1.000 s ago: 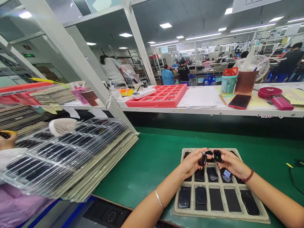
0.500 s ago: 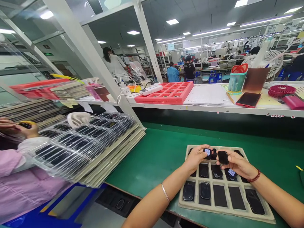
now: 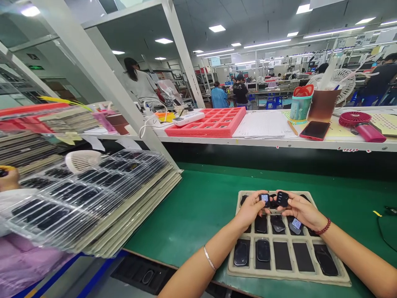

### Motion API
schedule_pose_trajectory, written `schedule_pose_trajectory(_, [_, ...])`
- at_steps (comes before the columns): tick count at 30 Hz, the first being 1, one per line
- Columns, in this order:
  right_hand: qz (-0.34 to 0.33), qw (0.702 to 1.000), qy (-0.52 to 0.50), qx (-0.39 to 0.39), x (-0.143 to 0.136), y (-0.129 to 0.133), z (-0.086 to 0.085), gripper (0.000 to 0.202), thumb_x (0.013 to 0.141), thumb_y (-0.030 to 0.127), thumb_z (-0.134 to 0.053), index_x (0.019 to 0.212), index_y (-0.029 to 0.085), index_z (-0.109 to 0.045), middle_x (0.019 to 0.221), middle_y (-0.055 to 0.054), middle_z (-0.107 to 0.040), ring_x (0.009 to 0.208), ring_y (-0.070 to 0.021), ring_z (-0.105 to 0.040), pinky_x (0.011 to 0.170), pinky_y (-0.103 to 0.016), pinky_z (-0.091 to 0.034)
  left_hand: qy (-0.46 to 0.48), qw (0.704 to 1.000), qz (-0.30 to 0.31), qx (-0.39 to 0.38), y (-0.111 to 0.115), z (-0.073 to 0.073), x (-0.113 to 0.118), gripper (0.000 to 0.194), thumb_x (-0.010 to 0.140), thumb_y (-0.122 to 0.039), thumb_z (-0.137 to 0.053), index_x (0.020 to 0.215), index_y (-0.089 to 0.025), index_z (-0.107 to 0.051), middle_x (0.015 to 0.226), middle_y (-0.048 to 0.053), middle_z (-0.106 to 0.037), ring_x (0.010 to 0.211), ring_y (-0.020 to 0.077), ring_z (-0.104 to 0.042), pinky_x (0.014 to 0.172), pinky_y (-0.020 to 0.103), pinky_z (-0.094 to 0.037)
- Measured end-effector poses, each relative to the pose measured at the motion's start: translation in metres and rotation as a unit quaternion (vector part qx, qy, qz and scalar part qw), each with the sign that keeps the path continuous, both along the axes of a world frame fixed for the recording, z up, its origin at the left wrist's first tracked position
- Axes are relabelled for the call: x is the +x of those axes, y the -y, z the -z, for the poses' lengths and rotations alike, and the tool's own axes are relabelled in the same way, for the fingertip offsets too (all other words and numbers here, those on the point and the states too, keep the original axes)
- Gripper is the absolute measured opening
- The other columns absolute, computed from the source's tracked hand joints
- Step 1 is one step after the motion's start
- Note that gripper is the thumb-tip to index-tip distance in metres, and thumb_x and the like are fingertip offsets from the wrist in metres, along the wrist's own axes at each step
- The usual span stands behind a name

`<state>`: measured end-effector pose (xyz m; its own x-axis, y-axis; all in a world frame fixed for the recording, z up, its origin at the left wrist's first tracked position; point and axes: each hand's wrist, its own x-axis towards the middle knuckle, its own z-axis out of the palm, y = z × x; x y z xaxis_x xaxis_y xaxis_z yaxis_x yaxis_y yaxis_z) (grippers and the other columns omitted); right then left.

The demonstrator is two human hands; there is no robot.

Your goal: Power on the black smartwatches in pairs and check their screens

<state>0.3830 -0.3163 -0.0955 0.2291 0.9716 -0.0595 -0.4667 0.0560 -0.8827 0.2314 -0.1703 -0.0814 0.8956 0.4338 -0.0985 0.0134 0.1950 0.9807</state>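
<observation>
My left hand (image 3: 249, 209) pinches a small strapless smartwatch (image 3: 264, 200) whose lit face shows a QR code. Beside it, a second black smartwatch (image 3: 282, 198) sits in the fingers of my right hand (image 3: 305, 210); a few pale marks show on its dark face. Both are held up over the far rows of a beige compartment tray (image 3: 290, 275). Dark watch bodies lie in several of its pockets, and one watch in the middle row (image 3: 296, 224) also displays a QR code. Two front pockets show only dark lining. My hands partly hide the back row.
On the left rises a stack of trays (image 3: 145, 203) with clear plastic covers and a white fan (image 3: 82, 160) on top. The shelf (image 3: 217, 142) ahead bears a red compartment tray (image 3: 235, 124), papers, a phone (image 3: 315, 130) and cups. A co-worker's hand (image 3: 10, 180) shows at far left.
The watch in my right hand had a plain dark face and now shows pale marks. Both hands stay over the tray, while the whole view has shifted slightly.
</observation>
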Motion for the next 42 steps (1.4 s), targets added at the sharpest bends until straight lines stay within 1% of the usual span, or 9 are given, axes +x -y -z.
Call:
schedule_pose_trajectory(6, [0.016, 1.000, 0.020, 0.012, -0.006, 0.000, -0.005, 0.036, 0.081, 0.031, -0.059, 0.116, 0.022, -0.056, 0.109, -0.009, -0.062, 0.082, -0.0179, -0.063, 0.069, -0.030, -0.054, 0.002, 1.000, 0.007, -0.004, 0.003, -0.003, -0.001, 0.041, 0.072, -0.031, -0.060, 0.109, -0.015, -0.053, 0.094, 0.008, -0.065, 0.062, 0.0123, -0.063, 0.047, 0.018, -0.038])
schedule_pose_trajectory(9, [0.040, 0.996, 0.077, 0.002, -0.009, -0.001, -0.006, 0.032, 0.081, 0.036, -0.058, 0.108, 0.019, -0.058, 0.097, -0.008, -0.065, 0.064, -0.0143, -0.061, 0.056, -0.026, -0.051, -0.002, 1.000, 0.006, 0.014, 0.004, -0.004, -0.001, 0.039, 0.074, -0.038, -0.059, 0.105, -0.015, -0.054, 0.091, 0.008, -0.065, 0.059, 0.0131, -0.063, 0.046, 0.018, -0.038])
schedule_pose_trajectory(12, [0.067, 0.988, 0.139, -0.029, -0.011, -0.002, -0.005, 0.031, 0.081, 0.040, -0.056, 0.101, 0.017, -0.060, 0.080, -0.005, -0.066, 0.048, -0.0099, -0.054, 0.046, -0.023, -0.045, -0.009, 0.999, 0.005, 0.035, 0.005, -0.005, -0.002, 0.038, 0.076, -0.040, -0.057, 0.104, -0.014, -0.054, 0.089, 0.008, -0.065, 0.058, 0.0136, -0.063, 0.046, 0.019, -0.037])
schedule_pose_trajectory(14, [0.063, 0.985, 0.158, -0.032, -0.011, -0.002, -0.004, 0.031, 0.081, 0.040, -0.055, 0.101, 0.017, -0.058, 0.078, -0.004, -0.066, 0.048, -0.0101, -0.054, 0.046, -0.023, -0.045, -0.009, 0.999, 0.003, 0.043, 0.006, -0.005, -0.001, 0.037, 0.076, -0.035, -0.057, 0.105, -0.014, -0.053, 0.091, 0.009, -0.065, 0.059, 0.0135, -0.063, 0.046, 0.019, -0.037])
schedule_pose_trajectory(17, [0.048, 0.982, 0.183, -0.020, -0.012, -0.002, -0.004, 0.031, 0.079, 0.037, -0.058, 0.103, 0.018, -0.055, 0.087, -0.005, -0.066, 0.055, -0.0108, -0.056, 0.049, -0.022, -0.045, -0.003, 0.999, 0.008, 0.051, 0.006, -0.004, -0.001, 0.037, 0.073, -0.026, -0.059, 0.107, -0.014, -0.051, 0.097, 0.009, -0.064, 0.062, 0.0130, -0.064, 0.048, 0.019, -0.038])
schedule_pose_trajectory(19, [0.050, 0.978, 0.203, -0.025, -0.013, -0.001, -0.004, 0.028, 0.079, 0.035, -0.058, 0.102, 0.018, -0.055, 0.086, -0.004, -0.066, 0.054, -0.0098, -0.055, 0.048, -0.021, -0.045, -0.003, 0.998, 0.012, 0.058, 0.006, -0.003, -0.001, 0.035, 0.072, -0.023, -0.058, 0.106, -0.014, -0.051, 0.096, 0.009, -0.065, 0.062, 0.0126, -0.063, 0.049, 0.019, -0.038])
schedule_pose_trajectory(22, [0.051, 0.973, 0.222, -0.042, -0.014, -0.001, -0.002, 0.026, 0.081, 0.037, -0.056, 0.098, 0.018, -0.055, 0.079, -0.003, -0.066, 0.049, -0.0080, -0.052, 0.048, -0.021, -0.044, -0.012, 0.998, 0.017, 0.065, 0.006, 0.001, -0.001, 0.028, 0.076, -0.026, -0.055, 0.101, -0.013, -0.052, 0.088, 0.008, -0.066, 0.056, 0.0116, -0.062, 0.047, 0.019, -0.038])
schedule_pose_trajectory(25, [0.046, 0.970, 0.232, -0.048, -0.014, -0.001, 0.001, 0.027, 0.081, 0.038, -0.056, 0.099, 0.018, -0.055, 0.080, -0.003, -0.066, 0.048, -0.0079, -0.052, 0.048, -0.022, -0.045, -0.018, 0.997, 0.018, 0.068, 0.006, 0.004, -0.001, 0.026, 0.077, -0.028, -0.054, 0.099, -0.014, -0.053, 0.084, 0.007, -0.066, 0.052, 0.0110, -0.061, 0.045, 0.019, -0.037])
schedule_pose_trajectory(42, [0.034, 0.966, 0.251, -0.050, -0.017, -0.001, -0.001, 0.027, 0.082, 0.040, -0.055, 0.099, 0.018, -0.055, 0.081, -0.003, -0.065, 0.050, -0.0079, -0.052, 0.050, -0.022, -0.045, -0.022, 0.996, 0.015, 0.080, 0.009, 0.001, -0.002, 0.024, 0.077, -0.027, -0.055, 0.098, -0.015, -0.054, 0.082, 0.005, -0.066, 0.052, 0.0100, -0.059, 0.046, 0.019, -0.037])
